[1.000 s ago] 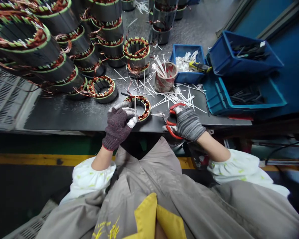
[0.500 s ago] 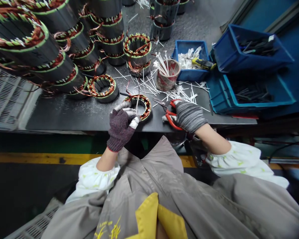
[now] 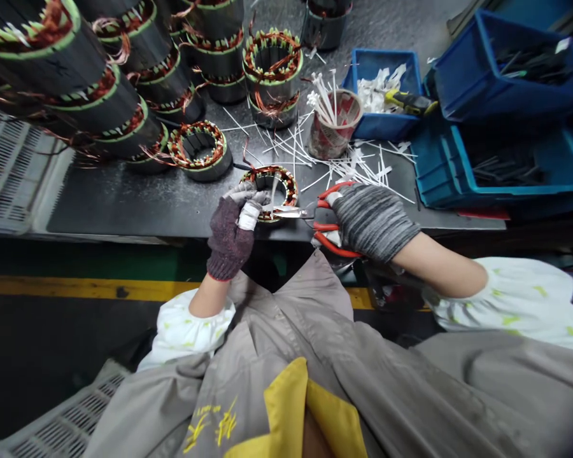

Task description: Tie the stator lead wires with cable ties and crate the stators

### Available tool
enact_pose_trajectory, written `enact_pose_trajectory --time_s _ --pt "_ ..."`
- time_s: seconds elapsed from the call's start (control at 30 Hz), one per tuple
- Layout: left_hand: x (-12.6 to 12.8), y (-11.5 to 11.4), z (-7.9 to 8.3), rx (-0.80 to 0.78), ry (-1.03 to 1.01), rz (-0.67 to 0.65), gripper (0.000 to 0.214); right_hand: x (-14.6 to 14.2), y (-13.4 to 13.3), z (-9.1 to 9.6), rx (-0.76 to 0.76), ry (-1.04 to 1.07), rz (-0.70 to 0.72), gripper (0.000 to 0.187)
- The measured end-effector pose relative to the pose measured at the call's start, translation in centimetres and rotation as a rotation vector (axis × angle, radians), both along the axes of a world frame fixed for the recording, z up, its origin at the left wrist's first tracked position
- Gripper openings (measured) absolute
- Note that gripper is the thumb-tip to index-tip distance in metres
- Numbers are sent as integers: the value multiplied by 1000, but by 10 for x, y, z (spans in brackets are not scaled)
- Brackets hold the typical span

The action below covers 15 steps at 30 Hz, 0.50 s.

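My left hand [image 3: 232,230], in a dark purple glove with white tape on its fingers, grips the near left rim of a small wound stator [image 3: 290,183] lying on the table. A white cable tie [image 3: 274,191] stands up across the stator's opening, near my left fingertips. My right hand [image 3: 370,219], in a grey striped glove, is closed on the red handles of a pair of scissors [image 3: 325,226]. The handles are spread, and the blades reach left over the stator's near rim, close to the tie and my left thumb. Whether the blades touch the tie I cannot tell.
Stacked stators [image 3: 90,95] crowd the left, with a single stator [image 3: 200,152] nearer. Loose cable ties [image 3: 296,143] lie scattered behind the work, beside a tub of ties [image 3: 333,130]. Blue bins [image 3: 506,191] stand at the right, and a small blue box [image 3: 386,127] carries a yellow-handled tool [image 3: 405,102].
My right hand has brought the scissors left, so the blades now lie over the stator instead of beside it. The handles have spread wider. My left hand stays at the stator; the view has shifted slightly.
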State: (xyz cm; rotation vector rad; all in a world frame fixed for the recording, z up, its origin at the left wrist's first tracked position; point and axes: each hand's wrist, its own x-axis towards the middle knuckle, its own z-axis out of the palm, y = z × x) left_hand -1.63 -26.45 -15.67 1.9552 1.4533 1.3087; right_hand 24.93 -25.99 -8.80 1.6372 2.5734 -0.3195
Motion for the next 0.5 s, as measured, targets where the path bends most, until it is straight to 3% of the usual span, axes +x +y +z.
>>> enact_pose_trajectory --time_s 0.17,0.5 --pt "-2 0 2 -39 -43 -7 38 -16 2 16 -54 -225 99 50" --pt "-4 1 3 -105 -154 -24 32 -19 -1 24 -81 -290 98 61"
